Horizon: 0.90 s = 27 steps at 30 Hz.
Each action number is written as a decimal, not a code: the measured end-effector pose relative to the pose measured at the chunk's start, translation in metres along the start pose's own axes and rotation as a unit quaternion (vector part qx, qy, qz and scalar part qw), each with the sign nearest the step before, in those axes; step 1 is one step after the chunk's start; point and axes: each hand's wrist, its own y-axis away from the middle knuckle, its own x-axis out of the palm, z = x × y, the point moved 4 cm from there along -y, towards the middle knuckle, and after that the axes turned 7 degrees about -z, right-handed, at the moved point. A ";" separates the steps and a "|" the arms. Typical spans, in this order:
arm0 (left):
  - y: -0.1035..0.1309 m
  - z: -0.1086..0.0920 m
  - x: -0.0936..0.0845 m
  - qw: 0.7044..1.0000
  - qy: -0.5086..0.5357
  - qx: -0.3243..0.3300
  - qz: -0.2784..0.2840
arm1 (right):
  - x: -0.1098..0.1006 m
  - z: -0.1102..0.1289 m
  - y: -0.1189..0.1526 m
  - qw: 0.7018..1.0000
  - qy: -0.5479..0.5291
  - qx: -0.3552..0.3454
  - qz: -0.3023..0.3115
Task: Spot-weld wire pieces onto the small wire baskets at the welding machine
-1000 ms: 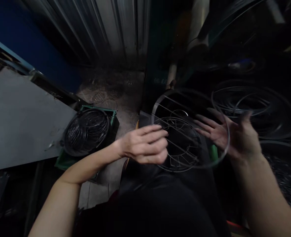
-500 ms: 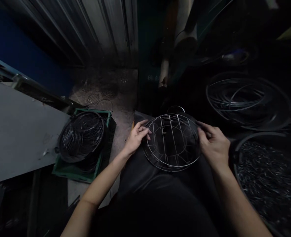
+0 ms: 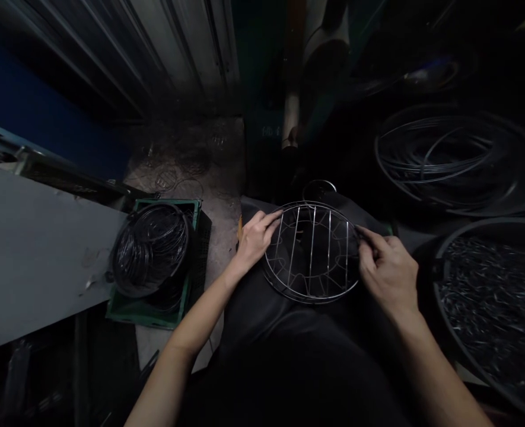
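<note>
A round wire rack (image 3: 312, 249) lies over my lap, with parallel bars across its top and a smaller ring with looped wires beneath. My left hand (image 3: 254, 239) is at its upper left rim, thumb and forefinger close together on the wire. At the right edge, my right hand (image 3: 389, 270) pinches the rim between thumb and curled fingers. Just beyond the rack a small wire ring (image 3: 327, 182) shows in part. Dark cloth (image 3: 262, 302) covers my legs under the rack.
On the left, a black tub of wire rings (image 3: 149, 249) rests on a green crate (image 3: 191, 296), beside a grey panel (image 3: 35, 249). At right stand a basin with large wire hoops (image 3: 440, 172) and a tub of small metal pieces (image 3: 493, 296). A pipe (image 3: 291, 118) hangs ahead.
The rack has turned a little, so its bars slant differently and spread more evenly. My left hand has shifted right and up along the rim; my right hand keeps its grip. The view has shifted slightly.
</note>
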 end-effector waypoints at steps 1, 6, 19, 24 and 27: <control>0.001 0.001 0.000 1.000 0.000 0.000 0.002 | 0.000 0.000 0.001 1.000 -0.006 -0.001 0.003; 0.005 0.005 0.001 1.000 0.004 0.001 -0.014 | -0.003 -0.001 0.009 0.999 -0.036 0.001 0.023; 0.014 0.022 0.007 0.992 0.085 -0.065 -0.062 | -0.001 -0.020 0.025 0.984 -0.127 0.088 0.091; 0.016 0.022 0.011 0.993 0.087 -0.060 -0.050 | 0.004 -0.028 0.028 0.959 -0.185 0.183 0.113; 0.018 0.026 0.014 0.994 0.065 -0.085 -0.034 | 0.006 -0.033 0.029 0.961 -0.145 0.201 0.119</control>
